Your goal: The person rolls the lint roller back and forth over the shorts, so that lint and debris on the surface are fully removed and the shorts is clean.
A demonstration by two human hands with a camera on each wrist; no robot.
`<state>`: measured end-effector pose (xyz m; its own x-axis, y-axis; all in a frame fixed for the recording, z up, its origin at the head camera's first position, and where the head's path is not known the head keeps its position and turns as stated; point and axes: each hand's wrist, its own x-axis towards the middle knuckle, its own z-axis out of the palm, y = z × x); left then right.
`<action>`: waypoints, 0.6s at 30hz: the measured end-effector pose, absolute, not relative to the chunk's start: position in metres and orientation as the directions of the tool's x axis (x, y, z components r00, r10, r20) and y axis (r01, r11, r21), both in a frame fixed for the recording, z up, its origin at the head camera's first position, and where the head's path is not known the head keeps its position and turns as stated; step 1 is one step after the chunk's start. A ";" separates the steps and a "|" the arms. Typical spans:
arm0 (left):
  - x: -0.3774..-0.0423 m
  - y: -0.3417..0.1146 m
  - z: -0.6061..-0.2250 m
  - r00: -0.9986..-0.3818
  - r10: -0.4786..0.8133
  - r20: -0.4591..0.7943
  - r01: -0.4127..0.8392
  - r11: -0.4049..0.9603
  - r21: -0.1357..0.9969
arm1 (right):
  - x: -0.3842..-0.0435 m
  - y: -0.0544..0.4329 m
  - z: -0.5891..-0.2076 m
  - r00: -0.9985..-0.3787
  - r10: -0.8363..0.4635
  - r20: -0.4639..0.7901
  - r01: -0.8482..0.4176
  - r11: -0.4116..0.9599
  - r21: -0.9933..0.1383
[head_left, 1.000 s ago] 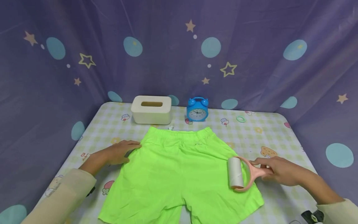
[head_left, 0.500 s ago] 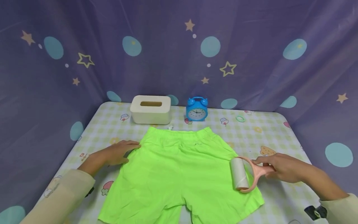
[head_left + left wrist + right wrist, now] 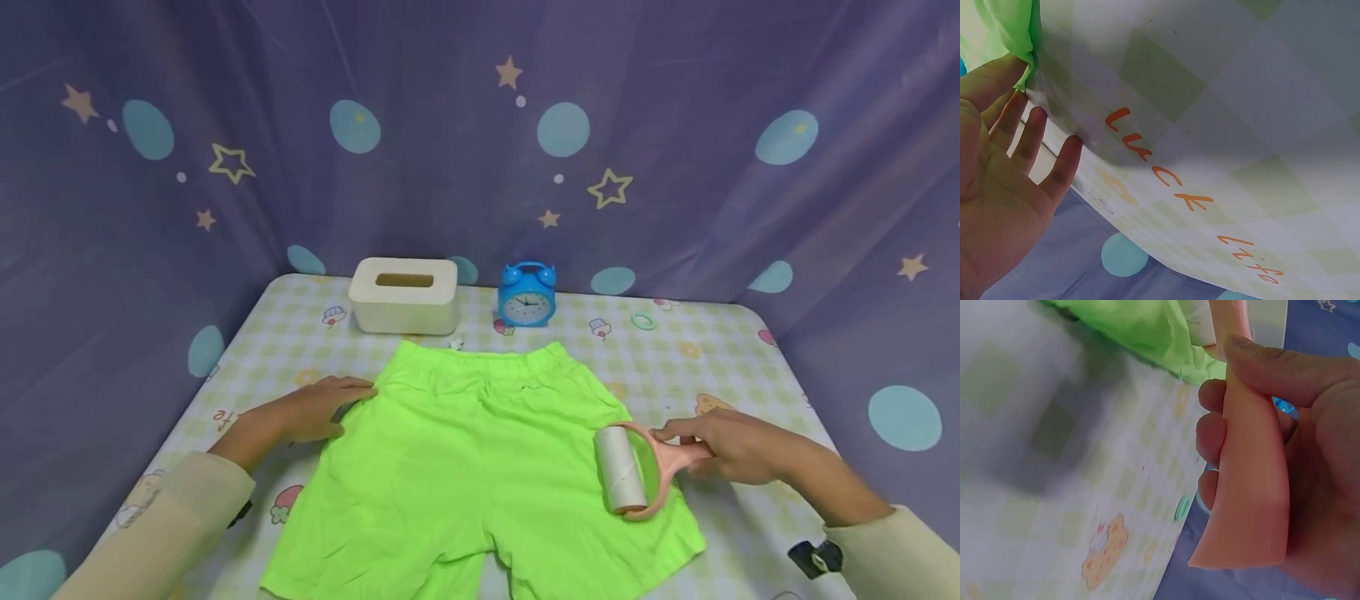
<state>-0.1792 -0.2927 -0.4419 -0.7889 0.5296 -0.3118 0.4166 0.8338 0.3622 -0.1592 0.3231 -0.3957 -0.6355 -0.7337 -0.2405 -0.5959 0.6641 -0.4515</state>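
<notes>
Lint roller with a white paper-wrapped cylinder and a curved, smooth pink plastic handle lies on the right leg of the neon-green woven fabric shorts, its cylinder flat against the cloth. Right hand grips the handle: in the right wrist view the thumb lies along the top and the fingers curl round the handle from beneath. Left hand rests flat with straight, slightly spread fingers, palm down, its fingertips touching the waist-side edge of the shorts; it holds nothing. In the left wrist view the index fingertip meets a green fold of cloth.

Shorts lie spread between the two hands, elastic waistband away from the person, surface lightly creased. Beneath them is a glossy, pale yellow-and-green checked tablecloth printed with small cartoon motifs; just beside the left hand orange script reads "Luck Life".

Beyond the left hand stands a rounded, cream, matt tissue box with a slot in its lid. Beyond the shorts stands a blue twin-bell alarm clock with a white dial. Beyond the right hand lies a thin green ring. Purple cloth backdrop with stars and teal dots encloses the table.
</notes>
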 end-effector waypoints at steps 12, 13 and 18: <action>-0.177 -0.293 -0.443 -0.788 0.535 -0.305 0.421 0.829 0.368 | -0.164 0.283 -0.406 -0.593 -0.769 -0.240 -0.601 0.621 -0.503; -0.177 -0.294 -0.443 -0.787 0.537 -0.304 0.424 0.829 0.365 | -0.164 0.280 -0.407 -0.587 -0.776 -0.230 -0.608 0.610 -0.508; -0.177 -0.293 -0.441 -0.788 0.532 -0.311 0.419 0.832 0.363 | -0.163 0.266 -0.413 -0.557 -0.814 -0.165 -0.643 0.548 -0.535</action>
<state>-0.1772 -0.2934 -0.4411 -0.7877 0.5321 -0.3105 0.4189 0.8321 0.3634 -0.1626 0.2665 -0.4126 -0.5569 -0.8140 -0.1654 -0.6427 0.5484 -0.5350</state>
